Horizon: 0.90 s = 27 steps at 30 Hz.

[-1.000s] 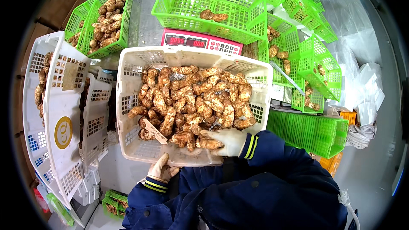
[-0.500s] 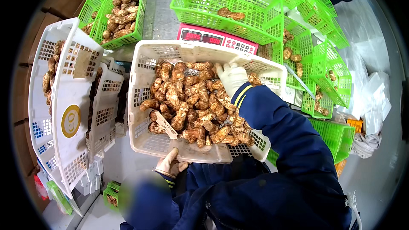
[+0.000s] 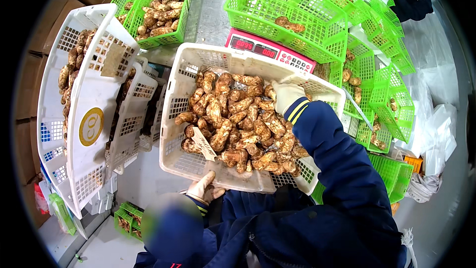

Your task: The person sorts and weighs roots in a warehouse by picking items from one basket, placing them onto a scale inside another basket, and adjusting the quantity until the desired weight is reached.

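Crate held against you: left hand clamps its near rim; right hand, grip unclear, rests on mushrooms at far right, nearer them.

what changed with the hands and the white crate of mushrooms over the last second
The right hand, in a white glove, moved from the near rim of the white plastic lattice crate across the brown mushrooms to the far right side, where it now rests among them. The left hand kept its grip on the crate's near edge. The green plastic baskets and the red scale stayed put.
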Tool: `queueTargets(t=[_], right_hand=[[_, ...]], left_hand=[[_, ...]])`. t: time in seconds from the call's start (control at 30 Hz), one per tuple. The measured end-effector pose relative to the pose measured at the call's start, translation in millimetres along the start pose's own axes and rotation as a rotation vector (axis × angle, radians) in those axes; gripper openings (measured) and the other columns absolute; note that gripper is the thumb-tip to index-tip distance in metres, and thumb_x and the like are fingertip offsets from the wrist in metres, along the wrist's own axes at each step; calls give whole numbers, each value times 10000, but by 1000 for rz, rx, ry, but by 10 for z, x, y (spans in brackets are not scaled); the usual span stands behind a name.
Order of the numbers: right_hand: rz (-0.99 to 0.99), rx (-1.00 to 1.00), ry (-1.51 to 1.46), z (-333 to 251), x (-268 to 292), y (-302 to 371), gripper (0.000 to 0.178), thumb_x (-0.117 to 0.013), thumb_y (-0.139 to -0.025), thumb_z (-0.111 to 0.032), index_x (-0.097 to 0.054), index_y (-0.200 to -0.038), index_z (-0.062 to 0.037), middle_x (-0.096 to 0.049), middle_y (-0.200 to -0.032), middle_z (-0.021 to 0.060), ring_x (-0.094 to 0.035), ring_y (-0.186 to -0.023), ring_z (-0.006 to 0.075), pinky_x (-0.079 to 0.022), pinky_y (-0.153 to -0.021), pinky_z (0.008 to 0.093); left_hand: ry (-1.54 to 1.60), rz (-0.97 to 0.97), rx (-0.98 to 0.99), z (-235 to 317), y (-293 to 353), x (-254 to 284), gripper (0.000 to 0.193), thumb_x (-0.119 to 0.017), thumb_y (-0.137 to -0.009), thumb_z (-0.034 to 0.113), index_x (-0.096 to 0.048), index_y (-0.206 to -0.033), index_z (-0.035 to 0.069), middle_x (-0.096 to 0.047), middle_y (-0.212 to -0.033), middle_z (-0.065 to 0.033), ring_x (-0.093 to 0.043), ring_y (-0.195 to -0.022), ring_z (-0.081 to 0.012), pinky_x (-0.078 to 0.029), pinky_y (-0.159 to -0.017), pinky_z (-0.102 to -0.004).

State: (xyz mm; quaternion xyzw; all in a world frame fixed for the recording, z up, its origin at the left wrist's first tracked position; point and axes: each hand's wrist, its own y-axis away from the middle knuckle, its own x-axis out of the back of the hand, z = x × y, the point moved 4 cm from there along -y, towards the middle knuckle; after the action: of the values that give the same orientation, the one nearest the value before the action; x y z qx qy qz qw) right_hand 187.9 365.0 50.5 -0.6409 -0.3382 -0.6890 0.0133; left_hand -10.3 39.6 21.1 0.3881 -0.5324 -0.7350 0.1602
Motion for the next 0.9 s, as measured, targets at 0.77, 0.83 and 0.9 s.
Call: queueTargets(t=[0.77, 0.83, 0.9], right_hand=[[96, 317, -485, -268, -172, 1200, 683, -667, -779, -412, -438, -1329, -77, -568, -1169, 235, -634, -905, 318, -521, -786, 395], [12, -129, -194, 20, 159, 920, 681, -656, -789, -398, -423, -1324, -47, -599, -1130, 206, -633, -907, 315, -520, -801, 401], [231, -222, 81, 433, -165, 575, 628, -637, -802, -364, -437, -1297, -31, -629, -1048, 194, -631, -880, 325, -521, -772, 390]], left_hand=[[15, 18, 72, 17, -44, -45, 376, -582, -893, 292, -535, -1181, 56, -639, -1022, -112, -639, -854, -279, -532, -701, -359], [25, 31, 54, 30, -43, -43, 365, -612, -876, 282, -548, -1148, 47, -641, -972, -115, -632, -844, -270, -535, -706, -378], [24, 39, 43, 15, 7, -21, 368, -615, -874, 286, -550, -1146, 46, -642, -969, -115, -633, -837, -268, -536, -705, -373]])
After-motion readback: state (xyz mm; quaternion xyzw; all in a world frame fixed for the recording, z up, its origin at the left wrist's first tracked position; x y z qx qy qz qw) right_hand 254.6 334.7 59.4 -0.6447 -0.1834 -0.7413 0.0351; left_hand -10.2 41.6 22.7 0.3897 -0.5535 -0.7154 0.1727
